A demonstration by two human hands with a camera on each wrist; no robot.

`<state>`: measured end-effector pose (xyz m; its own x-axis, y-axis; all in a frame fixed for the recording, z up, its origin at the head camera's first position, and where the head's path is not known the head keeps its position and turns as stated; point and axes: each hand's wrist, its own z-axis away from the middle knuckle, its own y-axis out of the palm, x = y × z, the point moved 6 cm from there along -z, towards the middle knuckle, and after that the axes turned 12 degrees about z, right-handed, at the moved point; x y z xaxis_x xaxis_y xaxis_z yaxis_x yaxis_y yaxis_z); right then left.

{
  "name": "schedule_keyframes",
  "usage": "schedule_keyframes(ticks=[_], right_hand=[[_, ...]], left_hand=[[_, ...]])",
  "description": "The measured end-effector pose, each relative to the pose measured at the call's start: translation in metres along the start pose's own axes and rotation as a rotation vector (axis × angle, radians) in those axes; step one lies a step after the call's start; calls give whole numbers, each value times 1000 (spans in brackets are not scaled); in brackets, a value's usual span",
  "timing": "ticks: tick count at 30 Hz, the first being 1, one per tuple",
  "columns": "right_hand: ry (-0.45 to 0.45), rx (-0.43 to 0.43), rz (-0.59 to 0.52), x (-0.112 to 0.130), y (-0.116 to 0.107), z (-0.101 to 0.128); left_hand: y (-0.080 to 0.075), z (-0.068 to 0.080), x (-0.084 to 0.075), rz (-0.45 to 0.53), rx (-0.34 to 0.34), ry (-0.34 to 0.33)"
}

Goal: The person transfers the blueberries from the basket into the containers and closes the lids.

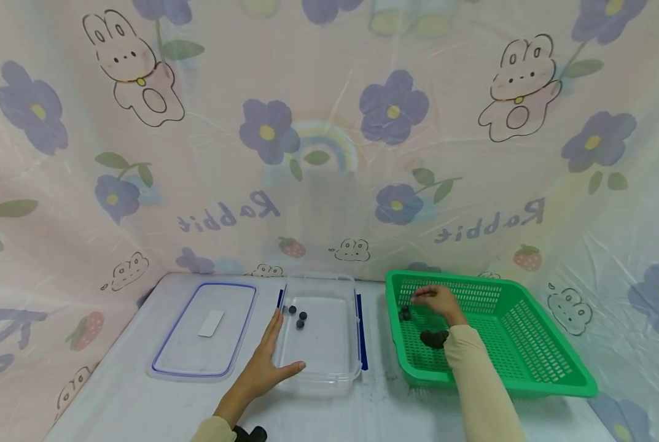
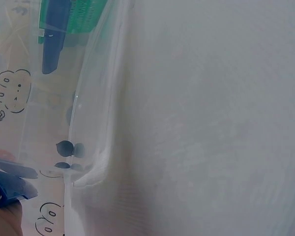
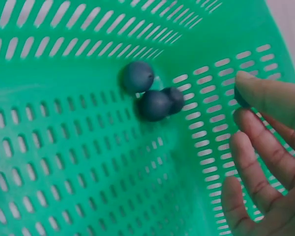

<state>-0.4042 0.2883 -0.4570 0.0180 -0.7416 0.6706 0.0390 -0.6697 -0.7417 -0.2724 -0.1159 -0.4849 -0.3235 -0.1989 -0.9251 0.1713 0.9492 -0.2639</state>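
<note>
Blueberries are what I am working with: three dark ones huddle in the far left corner of the green basket, which sits on the right of the counter. Largest first: the counter has bare room near me and between the pieces. The basket's slotted walls fence the berries in. Left of it lies the clear container, holding three more berries at its far left, then its lid further left. My left hand lies flat and released against the container's near left rim. My right hand, fingers loosely extended, holds nothing; the blueberries lie just beyond its fingertips.
</note>
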Motion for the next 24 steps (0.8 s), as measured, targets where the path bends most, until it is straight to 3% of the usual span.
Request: schedule_keyframes(ticks=[12, 24], right_hand=[[-32, 25, -84, 22, -15, 5], [-96, -54, -97, 50, -36, 23]], left_hand=[[-1, 0, 1, -9, -6, -2], [1, 0, 0, 7, -5, 3]])
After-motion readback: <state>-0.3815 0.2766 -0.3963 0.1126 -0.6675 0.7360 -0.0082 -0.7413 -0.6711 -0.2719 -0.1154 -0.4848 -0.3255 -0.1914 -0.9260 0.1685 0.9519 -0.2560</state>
